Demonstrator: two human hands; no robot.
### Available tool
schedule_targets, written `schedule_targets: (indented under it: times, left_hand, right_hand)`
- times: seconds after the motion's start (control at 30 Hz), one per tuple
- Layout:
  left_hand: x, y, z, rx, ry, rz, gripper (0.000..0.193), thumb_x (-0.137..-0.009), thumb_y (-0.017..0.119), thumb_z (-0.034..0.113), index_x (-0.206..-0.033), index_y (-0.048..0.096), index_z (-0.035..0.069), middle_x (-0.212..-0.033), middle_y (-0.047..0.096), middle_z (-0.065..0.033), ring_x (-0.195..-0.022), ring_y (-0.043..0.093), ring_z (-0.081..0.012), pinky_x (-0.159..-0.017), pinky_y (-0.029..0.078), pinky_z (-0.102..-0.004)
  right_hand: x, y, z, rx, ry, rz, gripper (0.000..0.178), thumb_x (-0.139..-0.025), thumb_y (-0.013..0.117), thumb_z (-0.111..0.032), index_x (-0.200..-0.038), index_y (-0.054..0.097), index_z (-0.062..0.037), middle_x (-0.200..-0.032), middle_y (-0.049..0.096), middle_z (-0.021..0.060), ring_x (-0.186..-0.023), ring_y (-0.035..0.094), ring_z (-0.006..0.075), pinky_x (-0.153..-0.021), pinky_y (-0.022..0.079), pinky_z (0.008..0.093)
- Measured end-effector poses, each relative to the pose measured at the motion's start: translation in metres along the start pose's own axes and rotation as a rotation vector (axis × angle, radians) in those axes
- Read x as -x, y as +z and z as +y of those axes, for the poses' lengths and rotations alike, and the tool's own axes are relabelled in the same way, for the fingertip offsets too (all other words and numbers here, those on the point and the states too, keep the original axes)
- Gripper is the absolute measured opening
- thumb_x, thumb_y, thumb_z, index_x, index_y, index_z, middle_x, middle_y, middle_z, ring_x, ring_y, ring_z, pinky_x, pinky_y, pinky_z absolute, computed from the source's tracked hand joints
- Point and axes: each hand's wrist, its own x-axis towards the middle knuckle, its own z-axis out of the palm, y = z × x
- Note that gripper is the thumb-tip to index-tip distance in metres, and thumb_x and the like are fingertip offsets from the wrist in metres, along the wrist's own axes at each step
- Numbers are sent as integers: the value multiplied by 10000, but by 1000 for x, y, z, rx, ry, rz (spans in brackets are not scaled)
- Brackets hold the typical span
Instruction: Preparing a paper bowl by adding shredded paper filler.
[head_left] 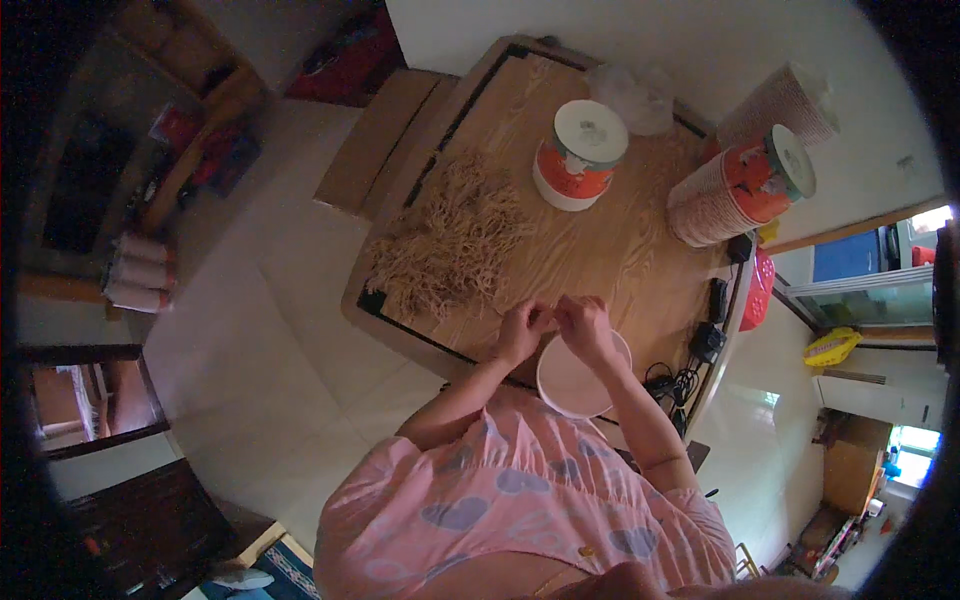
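My left hand (524,332) and my right hand (588,328) meet close together at the near edge of the table, fingers pinched. Whatever is between the fingertips is too small to make out. Just under my right hand sits an open white paper tub (572,384), close against my body, its inside facing up. To the left of the hands lies a loose pile of tan, string-like strands (455,240). Beyond them stands an orange and white paper tub (572,178) with a white round top.
The wood-patterned table (600,255) also carries stacked orange and white paper tubs (725,195) at the right. Black adapters and cables (690,370) lie along its right edge. A crumpled clear plastic bag (640,98) rests at the back. A cardboard piece (385,140) is beside the table's left side.
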Motion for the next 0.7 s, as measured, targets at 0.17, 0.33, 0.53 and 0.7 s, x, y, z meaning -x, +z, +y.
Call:
schedule_targets:
  times: [0.17, 0.33, 0.53, 0.7]
  left_hand:
    - [-5, -1, 13, -144, -39, -36, 172, -811, 581, 194, -870, 580, 33, -776, 615, -59, -705, 574, -123, -636, 454, -280]
    - [-9, -4, 7, -224, 93, -16, 167, -825, 549, 188, -830, 565, 22, -748, 609, -79, -683, 581, -173, -639, 456, -309]
    - [-10, -2, 4, -255, 72, -30, 197, -832, 550, 208, -849, 565, 13, -734, 614, -84, -671, 585, -166, -630, 462, -310]
    - [-13, 6, -18, 287, -119, -1, 209, -847, 549, 217, -781, 590, 23, -619, 570, -12, -534, 500, -90, -487, 400, -240]
  right_hand:
    - [-3, 7, 7, 83, 14, -69, 59, -728, 545, -133, -717, 529, -77, -672, 560, 123, -719, 558, 305, -725, 381, 431]
    - [-2, 8, 6, 35, -35, -13, 75, -677, 550, -90, -639, 503, -47, -591, 523, 132, -603, 534, 319, -604, 423, 411]
    - [-5, 6, 3, 13, 15, 4, 98, -693, 561, -103, -645, 505, -39, -620, 542, 149, -598, 535, 333, -580, 420, 426]
    - [-4, 5, 16, -36, 59, -8, 86, -699, 588, -99, -674, 537, -35, -633, 553, 146, -611, 550, 324, -580, 438, 393]
